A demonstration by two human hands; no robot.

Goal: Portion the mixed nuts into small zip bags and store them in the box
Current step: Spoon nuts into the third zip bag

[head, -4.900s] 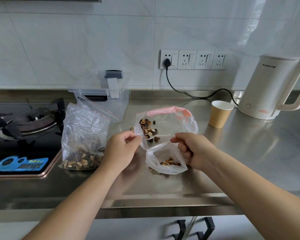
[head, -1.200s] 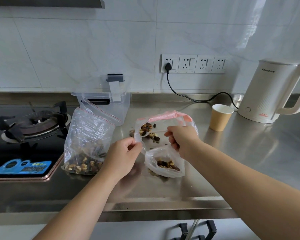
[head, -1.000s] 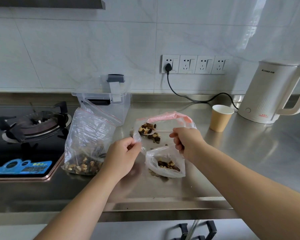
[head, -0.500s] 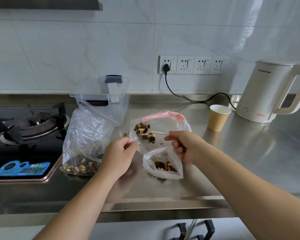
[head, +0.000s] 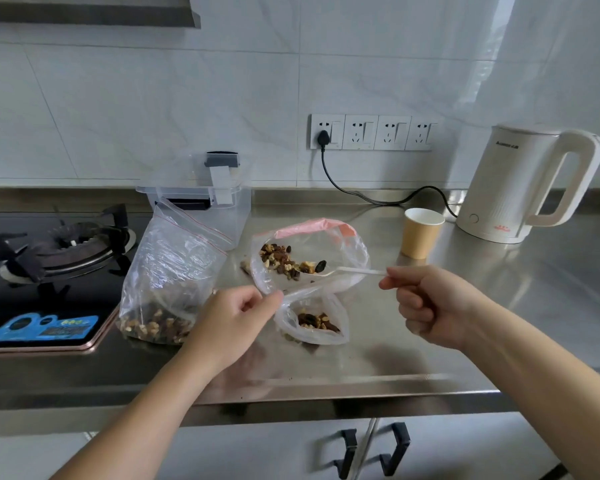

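Withdrawn rightward, right hand [head: 430, 303] pinches spoon [head: 354, 270]; left hand [head: 229, 317] pinches small bag [head: 312, 317].

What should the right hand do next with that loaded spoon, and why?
Probably swing the spoon toward you and tip it into the small zip bag. The right hand holds it loaded above the pink-zip bag, while the left hand pinches the small bag's mouth open.

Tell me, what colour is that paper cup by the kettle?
The paper cup is tan-brown outside, white inside; the head view shows it.
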